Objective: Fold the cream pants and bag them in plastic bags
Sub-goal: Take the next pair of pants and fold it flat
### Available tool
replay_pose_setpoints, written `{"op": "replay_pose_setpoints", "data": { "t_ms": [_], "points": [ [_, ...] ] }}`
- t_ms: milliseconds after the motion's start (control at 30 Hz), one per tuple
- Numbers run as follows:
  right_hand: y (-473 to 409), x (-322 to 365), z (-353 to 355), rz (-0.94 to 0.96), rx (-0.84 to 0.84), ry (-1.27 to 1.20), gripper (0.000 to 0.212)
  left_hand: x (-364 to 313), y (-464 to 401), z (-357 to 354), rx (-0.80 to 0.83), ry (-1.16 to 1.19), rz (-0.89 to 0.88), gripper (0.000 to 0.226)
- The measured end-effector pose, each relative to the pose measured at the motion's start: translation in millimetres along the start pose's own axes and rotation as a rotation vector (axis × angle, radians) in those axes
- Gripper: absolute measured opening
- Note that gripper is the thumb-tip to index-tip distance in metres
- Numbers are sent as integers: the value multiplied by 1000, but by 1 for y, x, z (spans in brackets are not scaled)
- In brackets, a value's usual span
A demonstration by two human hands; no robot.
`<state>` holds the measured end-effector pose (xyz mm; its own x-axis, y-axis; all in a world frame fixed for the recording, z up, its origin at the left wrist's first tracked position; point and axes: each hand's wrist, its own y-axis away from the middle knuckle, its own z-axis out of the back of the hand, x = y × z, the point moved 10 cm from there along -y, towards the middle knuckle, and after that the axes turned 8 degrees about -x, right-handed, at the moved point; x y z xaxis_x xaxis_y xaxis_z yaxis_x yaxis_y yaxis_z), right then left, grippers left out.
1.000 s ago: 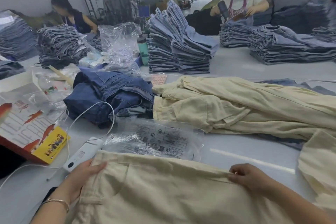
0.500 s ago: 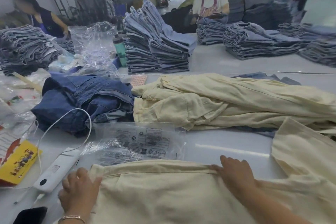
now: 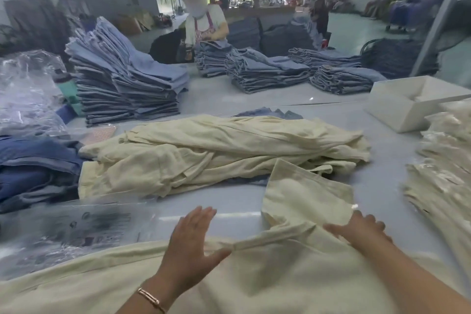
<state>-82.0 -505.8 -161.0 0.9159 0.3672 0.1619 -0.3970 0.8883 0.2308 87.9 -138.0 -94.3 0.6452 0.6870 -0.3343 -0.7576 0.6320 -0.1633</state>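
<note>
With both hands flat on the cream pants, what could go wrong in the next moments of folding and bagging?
1. The pant leg lies bent toward the cream pile, with wrinkles near the right hand; folding now may lock creases in.
2. The left hand presses at the pants' edge beside the plastic bags; a sweep might push the slippery bags away.
3. The leg tip nearly meets the pile, so garments might get mixed.

denim stacks (image 3: 127, 79) | white box (image 3: 407, 102) (open) | worker (image 3: 204, 23) behind
</note>
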Motion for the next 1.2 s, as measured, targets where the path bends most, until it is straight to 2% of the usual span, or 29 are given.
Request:
{"op": "replay_pose_setpoints", "data": {
  "t_ms": [67,133,200,267,300,333,400,467,500,567,600,667,700,767,833,867,967,1067,1133,1200],
  "points": [
    [-8,2,-1,146,5,99,91,-53,-22,-28,76,19,-31,93],
    [-13,9,4,317,75,66,69,-93,-41,-50,148,44,-30,98],
    [-8,6,2,472,314,41,52,-115,-53,-76,270,72,11,99],
    [2,-18,-4,593,535,173,57,-129,-54,-102,429,70,62,92],
    [6,-31,-5,622,582,289,61,-128,-53,-109,494,54,79,83],
    [3,-45,-4,633,586,390,58,-128,-53,-115,552,23,85,72],
    [-9,-71,3,630,554,542,36,-122,-54,-125,679,-6,146,62],
    [-18,-89,15,608,533,623,23,-105,-54,-129,752,63,326,79],
    [-23,-94,21,604,519,632,20,-91,-58,-128,713,141,479,86],
    [-32,-93,41,613,416,537,6,-64,-71,-121,473,252,702,89],
    [-36,-88,55,622,329,420,4,-56,-80,-115,340,245,742,91],
    [-38,-74,87,676,167,209,21,-56,-97,-110,166,275,776,95],
    [-34,-67,102,710,97,173,23,-59,-102,-116,129,338,812,91],
    [-23,-53,130,777,-58,160,22,-82,-108,-133,187,566,868,73],
    [-4,-34,153,888,-194,205,19,-123,-115,-146,337,704,795,52],
    [5,-27,161,930,-222,210,23,-149,-117,-147,414,751,730,48],
    [34,-11,181,1030,-173,126,34,-237,-119,-145,682,922,523,41],
    [66,3,210,1138,-158,-67,21,-313,-110,-131,956,1037,255,22],
    [65,7,223,1132,-234,-71,6,-333,-113,-126,973,1028,156,25],
    [46,12,227,1040,-302,-2,9,-328,-134,-126,799,982,140,44]
  ]
}}
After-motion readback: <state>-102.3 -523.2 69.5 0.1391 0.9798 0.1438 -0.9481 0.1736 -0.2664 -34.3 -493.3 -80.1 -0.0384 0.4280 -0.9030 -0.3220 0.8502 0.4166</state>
